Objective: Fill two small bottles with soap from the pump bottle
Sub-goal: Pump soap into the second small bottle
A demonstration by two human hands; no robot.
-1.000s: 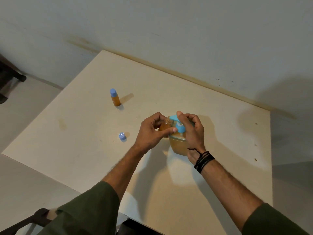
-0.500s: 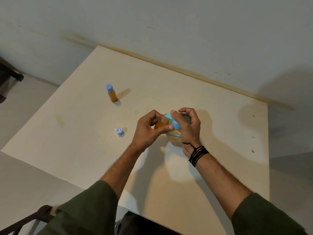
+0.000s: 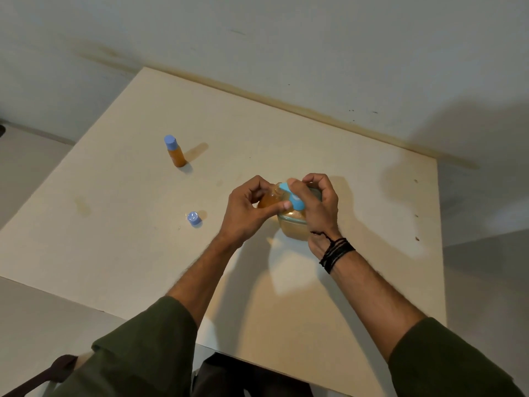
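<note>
A clear pump bottle (image 3: pixel 292 227) of amber soap stands mid-table, its blue pump head (image 3: pixel 292 196) on top. My right hand (image 3: pixel 317 207) curls over the pump head with a finger on it. My left hand (image 3: pixel 246 210) grips a small open bottle (image 3: pixel 270 199) of amber soap, tilted with its mouth under the pump spout. A second small bottle (image 3: pixel 175 151), amber with a blue cap on, stands upright at the far left. A loose blue cap (image 3: pixel 194 218) lies on the table left of my left hand.
The pale table (image 3: pixel 357 179) ends at a wall along its far edge. Its left and near edges drop to the floor. A dark chair part (image 3: pixel 43 376) shows at the bottom left.
The pump head has come down under my right hand's finger compared with a second ago. My left hand keeps the small bottle at the spout. The view has shifted slightly.
</note>
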